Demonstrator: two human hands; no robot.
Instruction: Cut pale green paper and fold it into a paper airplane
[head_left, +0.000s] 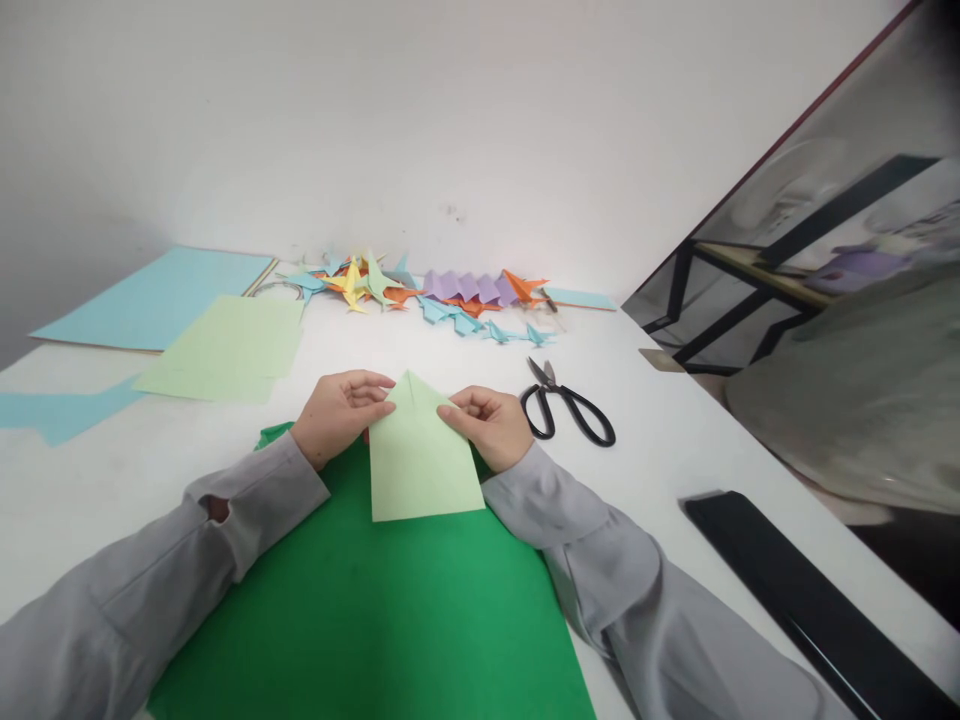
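Note:
Between my hands is a light green sheet of paper (425,470), its far end narrowing to a point with a short crease down from the tip. My left hand (341,412) pinches its upper left edge between thumb and fingers. On the opposite side, my right hand (491,425) grips the upper right edge in the same way. The paper is over a large green sheet (375,620) that spreads toward me. Just right of my right hand lie black-handled scissors (570,400), blades slightly apart and pointing to the wall.
Folded paper cranes (367,280) and a purple pleated paper piece (469,288) line the wall. Light green sheets (225,350) and blue sheets (157,295) lie at the left. A long black object (810,600) rests near the right edge of the white table (630,540).

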